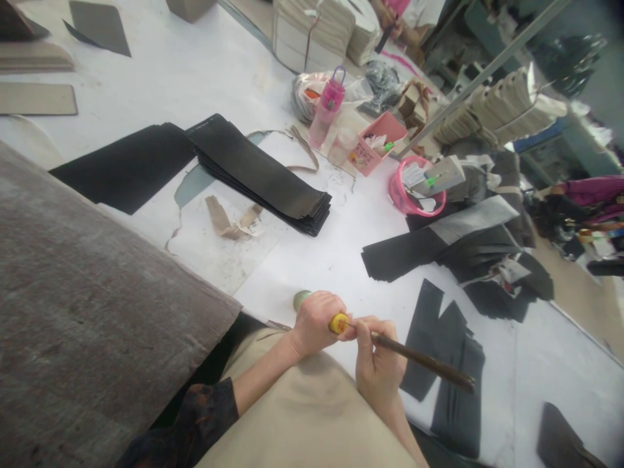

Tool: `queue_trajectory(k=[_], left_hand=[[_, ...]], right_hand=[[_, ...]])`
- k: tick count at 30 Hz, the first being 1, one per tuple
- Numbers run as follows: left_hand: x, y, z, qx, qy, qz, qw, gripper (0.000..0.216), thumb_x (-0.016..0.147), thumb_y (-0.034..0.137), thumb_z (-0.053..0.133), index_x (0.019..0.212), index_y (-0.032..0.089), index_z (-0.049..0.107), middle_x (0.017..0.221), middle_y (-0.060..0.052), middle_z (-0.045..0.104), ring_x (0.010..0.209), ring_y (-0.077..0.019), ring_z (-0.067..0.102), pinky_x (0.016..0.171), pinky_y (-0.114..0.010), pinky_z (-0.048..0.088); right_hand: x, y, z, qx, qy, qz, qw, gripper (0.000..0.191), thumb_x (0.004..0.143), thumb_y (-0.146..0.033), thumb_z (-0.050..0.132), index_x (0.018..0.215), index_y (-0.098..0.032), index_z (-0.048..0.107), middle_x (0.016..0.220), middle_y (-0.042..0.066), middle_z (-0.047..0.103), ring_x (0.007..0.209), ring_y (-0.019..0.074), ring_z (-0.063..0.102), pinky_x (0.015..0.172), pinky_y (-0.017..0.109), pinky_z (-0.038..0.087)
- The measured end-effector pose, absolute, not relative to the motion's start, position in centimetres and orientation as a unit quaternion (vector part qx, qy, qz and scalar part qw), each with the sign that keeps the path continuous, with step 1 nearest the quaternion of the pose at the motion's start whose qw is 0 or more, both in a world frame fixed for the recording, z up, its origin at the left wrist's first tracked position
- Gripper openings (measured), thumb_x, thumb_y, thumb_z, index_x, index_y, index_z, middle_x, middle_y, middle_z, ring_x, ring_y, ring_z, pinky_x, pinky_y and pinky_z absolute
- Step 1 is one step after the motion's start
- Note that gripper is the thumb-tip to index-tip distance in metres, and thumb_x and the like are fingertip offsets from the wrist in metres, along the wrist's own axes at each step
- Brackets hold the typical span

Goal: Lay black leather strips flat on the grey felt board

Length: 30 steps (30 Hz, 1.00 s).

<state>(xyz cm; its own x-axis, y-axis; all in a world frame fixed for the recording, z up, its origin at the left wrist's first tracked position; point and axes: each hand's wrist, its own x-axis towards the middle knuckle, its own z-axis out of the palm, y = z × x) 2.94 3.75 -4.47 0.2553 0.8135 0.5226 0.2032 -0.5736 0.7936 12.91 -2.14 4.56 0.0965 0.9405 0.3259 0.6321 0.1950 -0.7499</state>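
At the near edge of the white table (146,71), the left hand (314,323) is clenched around a small bottle (301,299) with a yellow cap (338,323), only its greenish end and the cap showing past the fingers. Just to its right, the right hand (376,364) grips a long dark brush (422,358) by the handle, whose end meets the yellow cap while the rest points right and slightly nearer. Black strips (441,364) lie flat on the table under and right of the brush. Farther off and to the left sits a neat stack of black pieces (263,172), and far right of that a pink basket (414,195) and a pink water bottle (325,107).
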Motion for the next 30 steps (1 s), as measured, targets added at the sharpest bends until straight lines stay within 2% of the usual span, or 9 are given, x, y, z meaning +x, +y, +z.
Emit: queue_trajectory(k=[7, 11, 18, 30], left_hand=[[3.0, 3.8, -4.5, 0.729, 0.341, 0.516, 0.291, 0.02, 0.087, 0.034, 0.052, 0.072, 0.021, 0.049, 0.064, -0.001, 0.061, 0.063, -0.0143, 0.056, 0.064, -0.031, 0.044], [3.1, 3.8, -4.7, 0.723, 0.335, 0.525, 0.298, 0.014, 0.083, 0.026, 0.057, 0.073, 0.021, 0.05, 0.065, 0.0, 0.061, 0.064, -0.0142, 0.057, 0.064, -0.031, 0.044], [3.1, 3.9, -4.7, 0.719, 0.338, 0.526, 0.305, 0.014, 0.081, 0.023, 0.059, 0.072, 0.02, 0.049, 0.065, 0.0, 0.061, 0.064, -0.0139, 0.056, 0.065, -0.031, 0.044], [3.1, 3.7, -5.0, 0.723, 0.334, 0.527, 0.294, 0.011, 0.082, 0.023, 0.052, 0.071, 0.021, 0.049, 0.064, -0.001, 0.061, 0.064, -0.015, 0.056, 0.064, -0.031, 0.044]], right_hand=[[13.1, -2.2, 4.8, -0.604, -0.673, 0.183, 0.387, 0.009, 0.095, -0.014, 0.051, 0.09, -0.021, 0.05, 0.078, 0.0, 0.062, 0.074, 0.014, 0.064, 0.069, 0.027, 0.052], [12.8, -1.9, 5.8, -0.601, -0.705, 0.158, 0.342, 0.011, 0.094, -0.011, 0.051, 0.088, -0.021, 0.051, 0.078, 0.0, 0.061, 0.073, 0.0127, 0.065, 0.066, 0.023, 0.05], [11.9, -1.4, 6.6, -0.596, -0.712, 0.14, 0.344, 0.015, 0.094, -0.009, 0.05, 0.084, -0.02, 0.05, 0.075, -0.001, 0.059, 0.07, 0.0101, 0.064, 0.058, 0.018, 0.047], [12.1, -1.8, 5.9, -0.62, -0.715, 0.138, 0.293, 0.015, 0.098, -0.017, 0.048, 0.083, -0.02, 0.048, 0.074, -0.002, 0.059, 0.067, 0.0102, 0.061, 0.058, 0.021, 0.042]])
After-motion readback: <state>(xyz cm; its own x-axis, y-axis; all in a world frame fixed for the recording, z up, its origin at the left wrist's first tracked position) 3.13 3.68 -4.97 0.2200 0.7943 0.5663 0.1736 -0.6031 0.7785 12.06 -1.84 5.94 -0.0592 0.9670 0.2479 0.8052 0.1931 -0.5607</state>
